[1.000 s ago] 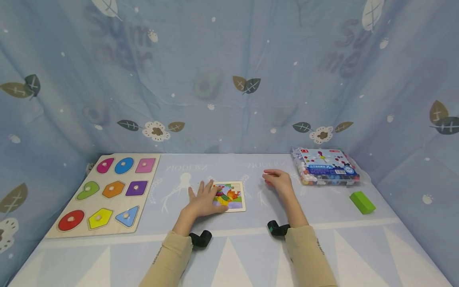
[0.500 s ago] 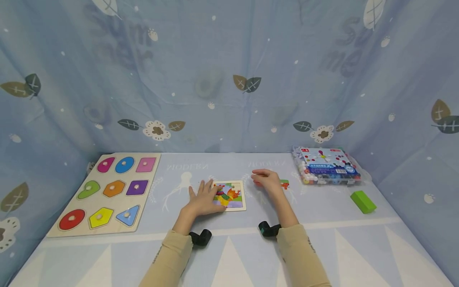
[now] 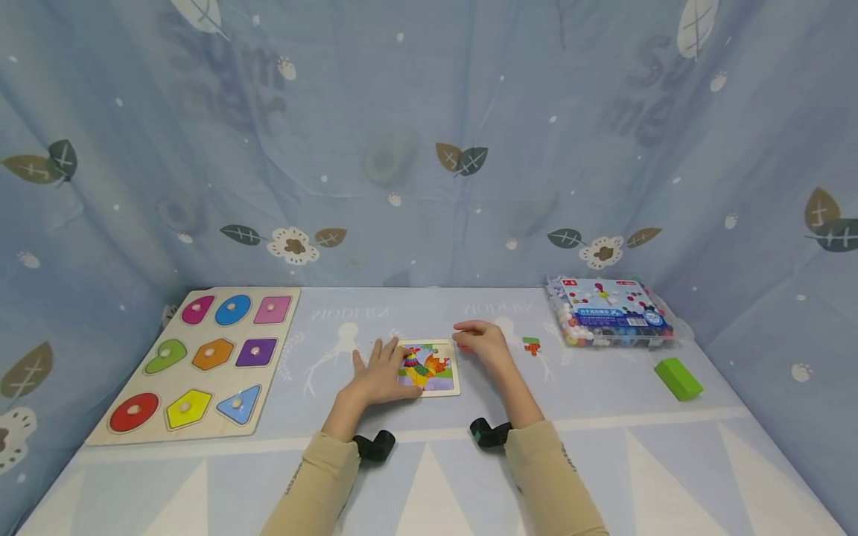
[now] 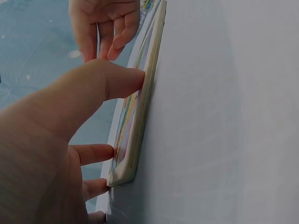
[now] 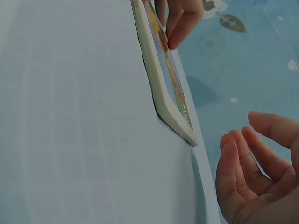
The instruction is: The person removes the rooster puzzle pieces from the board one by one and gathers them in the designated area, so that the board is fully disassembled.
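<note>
Jigsaw puzzle point(image 3: 432, 368) in its wooden frame lies flat mid-counter point(image 3: 436, 417); my left hand point(image 3: 380, 376) is spread wide over its left side, thumb touching the frame. My right hand point(image 3: 488, 346) hovers just beside the right edge, fingers bent; I cannot tell whether it pinches anything. Farther right I see a loose green-and-red piece point(image 3: 532, 346), a green block point(image 3: 678, 378) and a clear plastic case point(image 3: 606, 336); well left, a knobbed shape board point(image 3: 217, 380).
</note>
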### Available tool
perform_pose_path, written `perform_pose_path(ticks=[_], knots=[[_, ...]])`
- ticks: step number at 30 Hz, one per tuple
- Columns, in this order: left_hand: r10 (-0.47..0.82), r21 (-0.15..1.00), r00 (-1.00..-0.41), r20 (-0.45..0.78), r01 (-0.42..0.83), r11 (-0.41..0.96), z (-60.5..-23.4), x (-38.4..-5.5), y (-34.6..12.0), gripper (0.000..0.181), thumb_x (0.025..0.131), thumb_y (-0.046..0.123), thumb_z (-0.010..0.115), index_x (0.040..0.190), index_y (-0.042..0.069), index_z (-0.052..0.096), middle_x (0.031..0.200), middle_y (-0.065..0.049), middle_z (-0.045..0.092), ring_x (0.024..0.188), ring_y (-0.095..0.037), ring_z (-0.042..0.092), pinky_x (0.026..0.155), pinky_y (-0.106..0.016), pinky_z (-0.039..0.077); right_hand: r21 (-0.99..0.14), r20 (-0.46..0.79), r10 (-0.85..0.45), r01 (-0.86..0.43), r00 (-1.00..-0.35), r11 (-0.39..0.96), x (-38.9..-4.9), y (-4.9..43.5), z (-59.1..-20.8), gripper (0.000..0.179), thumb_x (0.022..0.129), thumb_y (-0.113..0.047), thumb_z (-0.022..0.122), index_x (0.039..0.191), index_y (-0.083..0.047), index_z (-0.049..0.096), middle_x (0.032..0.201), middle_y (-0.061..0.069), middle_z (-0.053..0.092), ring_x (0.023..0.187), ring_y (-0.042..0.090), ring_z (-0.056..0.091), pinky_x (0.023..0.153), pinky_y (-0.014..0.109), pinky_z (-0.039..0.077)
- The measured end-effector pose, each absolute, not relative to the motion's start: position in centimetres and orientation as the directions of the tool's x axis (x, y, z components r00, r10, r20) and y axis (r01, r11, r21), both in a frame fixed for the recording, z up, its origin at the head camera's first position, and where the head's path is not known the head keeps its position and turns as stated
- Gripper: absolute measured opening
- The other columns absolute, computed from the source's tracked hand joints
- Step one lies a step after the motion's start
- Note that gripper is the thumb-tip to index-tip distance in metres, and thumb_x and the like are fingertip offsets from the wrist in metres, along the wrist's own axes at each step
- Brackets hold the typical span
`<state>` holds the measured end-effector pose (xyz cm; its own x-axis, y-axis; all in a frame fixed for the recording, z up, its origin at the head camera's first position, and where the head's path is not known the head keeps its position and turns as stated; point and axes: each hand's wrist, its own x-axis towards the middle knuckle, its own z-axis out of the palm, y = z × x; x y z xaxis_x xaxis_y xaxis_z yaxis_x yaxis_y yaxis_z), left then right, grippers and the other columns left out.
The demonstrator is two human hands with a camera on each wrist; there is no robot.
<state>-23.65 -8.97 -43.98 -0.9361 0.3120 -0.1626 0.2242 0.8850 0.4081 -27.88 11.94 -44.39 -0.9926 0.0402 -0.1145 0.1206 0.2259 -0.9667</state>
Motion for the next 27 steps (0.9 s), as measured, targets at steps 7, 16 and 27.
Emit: perform_pose_path(ticks=[7, 16, 27], knots=[[0.319, 0.416, -0.934, -0.16, 0.229, 0.88, -44.1, -23.7, -9.0, 0.075, 0.075, 0.051, 0.066, 0.133, 0.008, 0.042, 0.151, -0.017, 0.02, 0.139, -0.041, 0.007, 0.099, -0.071, -0.003, -0.959, -0.112, -0.005, 0.106, -0.994, 0.264, -27.7, 10.8, -44.5, 0.024, 0.083, -0.012, 0.067, 0.104, -0.002, 0.068, 0.093, 0.011, 0.067, 0.076, 0.013, 0.062, 0.073, 0.027, 0.053], [0.324, 0.408, -0.934, -0.149, 0.24, 0.881, -44.6, -23.9, -9.1, 0.067, 0.075, 0.052, 0.066, 0.125, 0.011, 0.046, 0.151, -0.017, 0.02, 0.139, -0.042, 0.008, 0.099, -0.071, -0.003, -0.925, -0.071, -0.066, 0.041, -0.995, 0.377, -27.6, 9.6, -44.5, 0.02, 0.083, -0.009, 0.066, 0.1, 0.001, 0.068, 0.088, 0.01, 0.067, 0.073, 0.014, 0.061, 0.067, 0.027, 0.052], [0.345, 0.381, -0.926, -0.15, 0.268, 0.885, -44.5, -23.8, -9.3, 0.058, 0.079, 0.052, 0.063, 0.124, 0.019, 0.048, 0.151, -0.018, 0.018, 0.138, -0.043, 0.007, 0.098, -0.072, -0.002, -0.634, -0.028, -0.178, -0.12, -0.984, 0.764, -27.7, 8.9, -44.6, 0.019, 0.078, -0.02, 0.073, 0.091, -0.007, 0.071, 0.082, 0.004, 0.059, 0.074, 0.017, 0.052, 0.067, 0.031, 0.044]])
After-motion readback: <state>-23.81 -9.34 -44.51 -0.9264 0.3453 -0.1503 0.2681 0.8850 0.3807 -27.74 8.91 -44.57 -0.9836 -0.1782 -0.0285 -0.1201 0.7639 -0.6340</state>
